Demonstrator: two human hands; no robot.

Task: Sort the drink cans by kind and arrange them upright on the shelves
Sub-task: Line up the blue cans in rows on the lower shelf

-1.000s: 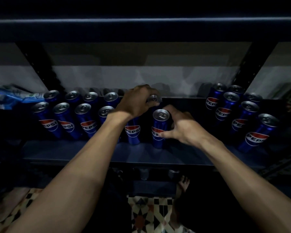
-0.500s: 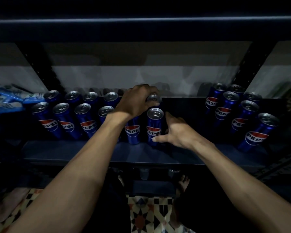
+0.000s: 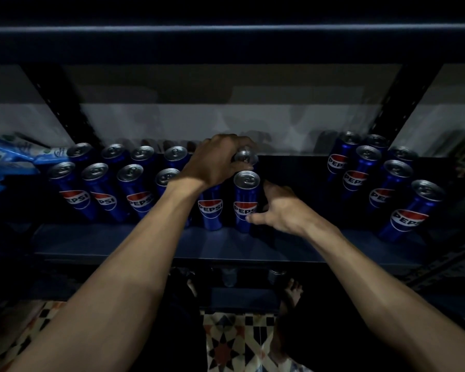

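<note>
Blue front can (image 3: pixel 246 204), gripped by the right hand (image 3: pixel 281 210), could topple the neighbour can (image 3: pixel 210 209) left of that hand if shoved, while the left hand (image 3: pixel 216 162) clutches the rear can (image 3: pixel 247 157).

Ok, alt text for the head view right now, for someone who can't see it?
Two bare hands work at a dark blue shelf of upright Pepsi cans: the left hand grips the top of a back-row can, the right hand holds the front can before it. More cans stand in rows at left and a cluster at right.
</note>
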